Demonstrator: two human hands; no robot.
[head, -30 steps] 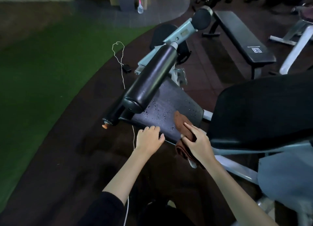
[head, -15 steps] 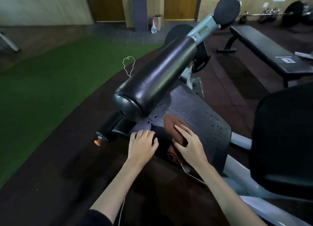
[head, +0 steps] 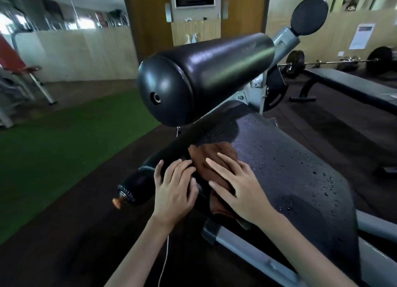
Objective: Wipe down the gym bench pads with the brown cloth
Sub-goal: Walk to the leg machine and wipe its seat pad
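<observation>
The brown cloth (head: 211, 157) lies bunched on the near left corner of the dark seat pad (head: 290, 175), which is speckled with droplets. My right hand (head: 238, 185) presses flat on the cloth with its fingers spread. Part of the cloth hangs over the pad's front edge under that hand. My left hand (head: 174, 190) rests with relaxed fingers on the black bar (head: 171, 155) at the pad's left edge, touching the cloth's side. A thick black roller pad (head: 206, 76) sits just above and behind both hands.
The machine's grey frame (head: 253, 256) runs along the front right. A flat black bench (head: 348, 86) and a barbell (head: 335, 62) stand at the far right. Green turf (head: 53, 140) lies to the left. A thin white cord (head: 164, 263) hangs by my left forearm.
My view has dropped closer to the pad and tilted up. My right hand has pushed the cloth further up the pad, and my left hand has shifted onto the bar beside it.
</observation>
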